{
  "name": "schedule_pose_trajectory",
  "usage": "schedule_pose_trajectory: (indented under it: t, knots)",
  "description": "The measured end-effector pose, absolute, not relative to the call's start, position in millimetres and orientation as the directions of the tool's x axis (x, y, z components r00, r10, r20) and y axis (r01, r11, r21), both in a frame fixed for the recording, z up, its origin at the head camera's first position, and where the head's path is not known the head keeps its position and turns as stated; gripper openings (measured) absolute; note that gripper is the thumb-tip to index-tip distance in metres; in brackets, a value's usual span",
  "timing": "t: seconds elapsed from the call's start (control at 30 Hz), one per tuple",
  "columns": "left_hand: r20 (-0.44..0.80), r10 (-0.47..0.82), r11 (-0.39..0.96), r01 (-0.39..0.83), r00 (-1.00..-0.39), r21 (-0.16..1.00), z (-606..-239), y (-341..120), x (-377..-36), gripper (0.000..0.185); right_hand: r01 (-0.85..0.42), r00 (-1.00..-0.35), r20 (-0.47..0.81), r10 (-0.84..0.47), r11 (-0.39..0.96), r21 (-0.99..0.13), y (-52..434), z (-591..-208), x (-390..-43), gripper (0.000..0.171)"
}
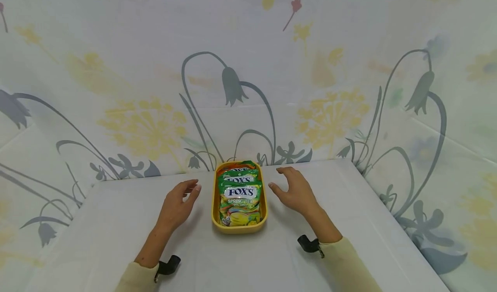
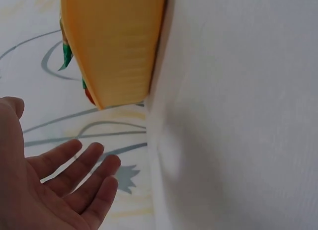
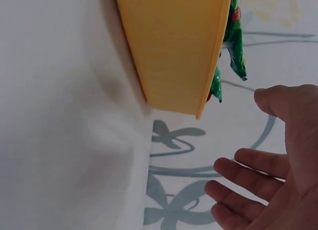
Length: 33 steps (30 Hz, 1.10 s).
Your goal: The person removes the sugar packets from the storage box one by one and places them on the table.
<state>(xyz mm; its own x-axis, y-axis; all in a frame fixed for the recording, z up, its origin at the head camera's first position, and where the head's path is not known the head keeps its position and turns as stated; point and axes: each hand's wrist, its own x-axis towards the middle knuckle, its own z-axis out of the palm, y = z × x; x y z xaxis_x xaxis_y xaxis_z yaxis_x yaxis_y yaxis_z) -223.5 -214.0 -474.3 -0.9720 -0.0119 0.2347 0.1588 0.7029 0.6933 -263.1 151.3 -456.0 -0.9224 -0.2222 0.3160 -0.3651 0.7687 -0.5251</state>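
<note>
A yellow oblong tray (image 1: pixel 215 205) stands on the white table, packed with green FOX'S candy bags (image 1: pixel 239 200). My left hand (image 1: pixel 179 202) hovers just left of the tray with fingers spread and holds nothing. My right hand (image 1: pixel 294 189) hovers just right of it, equally empty and spread. In the left wrist view the tray's ribbed side wall (image 2: pixel 117 41) is apart from my palm (image 2: pixel 54 185). The right wrist view has the tray wall (image 3: pixel 174 51) and green bag corners (image 3: pixel 234 46) near my open fingers (image 3: pixel 258 163).
The table (image 1: pixel 116 223) wears a white cloth, and its edges lie close on the left, right and back. A floral-printed sheet (image 1: pixel 248 76) hangs behind and at both sides. Black wrist mounts (image 1: pixel 308 243) sit at both cuffs.
</note>
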Motion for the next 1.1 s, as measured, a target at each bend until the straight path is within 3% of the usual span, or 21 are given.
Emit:
schedule_pose_trajectory:
  t: [0.47,1.1]
  knots:
    - [0.138,0.026,0.662,0.120,-0.990,0.740,-489,-197,-224,0.057,-0.408,-0.913,0.279,-0.298,0.653,-0.638,123,-452,-262,0.026]
    - [0.058,0.158,0.474,0.127,-0.986,0.871,-503,-196,-225,0.047,-0.387,-0.910,0.154,-0.386,0.650,-0.654,113,-457,-259,0.038]
